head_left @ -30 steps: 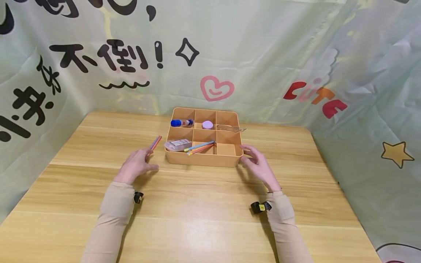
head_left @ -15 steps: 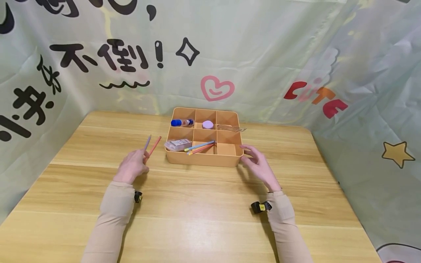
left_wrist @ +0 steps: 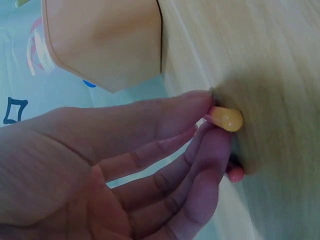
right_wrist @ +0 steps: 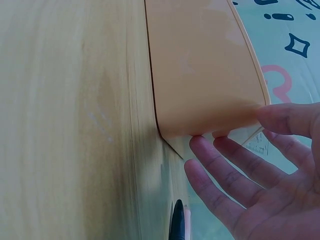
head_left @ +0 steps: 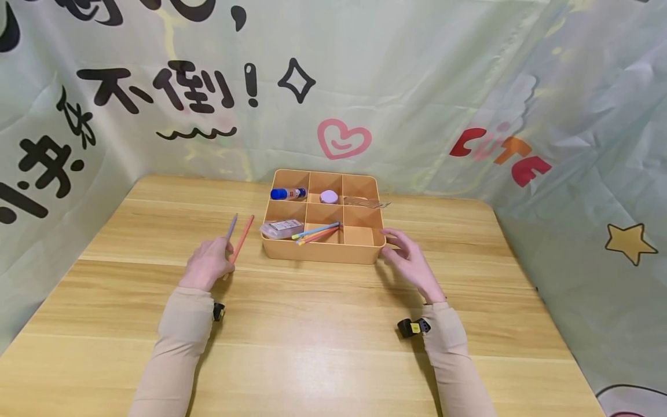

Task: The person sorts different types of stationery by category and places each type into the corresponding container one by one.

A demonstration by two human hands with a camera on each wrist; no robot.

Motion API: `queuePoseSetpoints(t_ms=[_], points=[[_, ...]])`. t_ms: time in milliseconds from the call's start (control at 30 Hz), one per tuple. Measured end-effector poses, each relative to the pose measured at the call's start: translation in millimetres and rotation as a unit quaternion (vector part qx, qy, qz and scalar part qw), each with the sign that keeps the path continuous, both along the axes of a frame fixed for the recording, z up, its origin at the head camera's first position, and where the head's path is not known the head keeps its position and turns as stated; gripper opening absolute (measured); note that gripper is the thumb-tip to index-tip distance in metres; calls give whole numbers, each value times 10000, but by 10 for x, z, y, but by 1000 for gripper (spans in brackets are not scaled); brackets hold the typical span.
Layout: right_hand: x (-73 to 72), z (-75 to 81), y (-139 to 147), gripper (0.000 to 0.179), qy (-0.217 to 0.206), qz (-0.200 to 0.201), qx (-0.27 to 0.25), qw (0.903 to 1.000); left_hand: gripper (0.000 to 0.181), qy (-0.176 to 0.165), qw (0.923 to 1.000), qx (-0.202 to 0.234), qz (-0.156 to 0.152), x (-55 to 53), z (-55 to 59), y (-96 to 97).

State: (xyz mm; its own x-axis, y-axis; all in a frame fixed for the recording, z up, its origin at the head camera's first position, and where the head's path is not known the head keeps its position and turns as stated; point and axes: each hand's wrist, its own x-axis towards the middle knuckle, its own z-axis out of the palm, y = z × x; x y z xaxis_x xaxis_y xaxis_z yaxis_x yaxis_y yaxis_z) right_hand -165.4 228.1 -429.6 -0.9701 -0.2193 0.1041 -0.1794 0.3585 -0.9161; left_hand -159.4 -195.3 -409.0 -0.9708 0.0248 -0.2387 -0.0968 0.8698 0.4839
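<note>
Left of the box, my left hand [head_left: 207, 263] pinches a red pencil [head_left: 244, 236] between thumb and fingers. Its rounded yellow end [left_wrist: 229, 119] pokes out past the thumb tip in the left wrist view. A purple pencil [head_left: 232, 225] juts out beyond the same hand, angled apart from the red one; my fingers hide its middle. Below the fingers a small red tip [left_wrist: 235, 174] shows. My right hand [head_left: 410, 266] holds the front right corner of a tan divided box [head_left: 323, 253], thumb at the front rim and fingers against the side wall [right_wrist: 215, 120].
Inside the box are a blue-capped glue stick [head_left: 288, 194], a round purple item [head_left: 329, 197], a clear ruler-like strip [head_left: 366, 202], a clear labelled case [head_left: 282, 229] and several pencils [head_left: 318, 233]. Behind the wooden table [head_left: 318, 347] hangs a printed cloth [head_left: 417, 87].
The two pencils at my left hand were side by side and have spread apart. My left thumb has drawn in to the red pencil. The right hand and box stay put.
</note>
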Motion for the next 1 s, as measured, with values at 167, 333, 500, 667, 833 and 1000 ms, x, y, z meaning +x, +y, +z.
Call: queuePoseSetpoints(t_ms=[167, 333, 500, 667, 833, 1000], points=[[-4, -1, 1, 45, 1, -17, 25, 10000, 37, 124, 9999, 17, 5, -2, -1, -2], [2, -3, 2, 44, 56, -39, 105, 9999, 32, 181, 9997, 142, 127, -7, -9, 0], [5, -2, -8, 43, 61, -44, 70, 9999, 31, 215, 9994, 204, 204, -14, -9, 6], [2, 6, -3, 44, 1, -38, 71, 10000, 29, 303, 9992, 142, 207, -16, -3, 7], [-1, 4, 9, 44, -30, -31, 73, 10000, 27, 376, 9990, 83, 217, -15, -5, 2], [-6, -5, 14, 44, -33, -40, 41, 10000, 23, 505, 9986, -45, 142, -10, -14, 0]])
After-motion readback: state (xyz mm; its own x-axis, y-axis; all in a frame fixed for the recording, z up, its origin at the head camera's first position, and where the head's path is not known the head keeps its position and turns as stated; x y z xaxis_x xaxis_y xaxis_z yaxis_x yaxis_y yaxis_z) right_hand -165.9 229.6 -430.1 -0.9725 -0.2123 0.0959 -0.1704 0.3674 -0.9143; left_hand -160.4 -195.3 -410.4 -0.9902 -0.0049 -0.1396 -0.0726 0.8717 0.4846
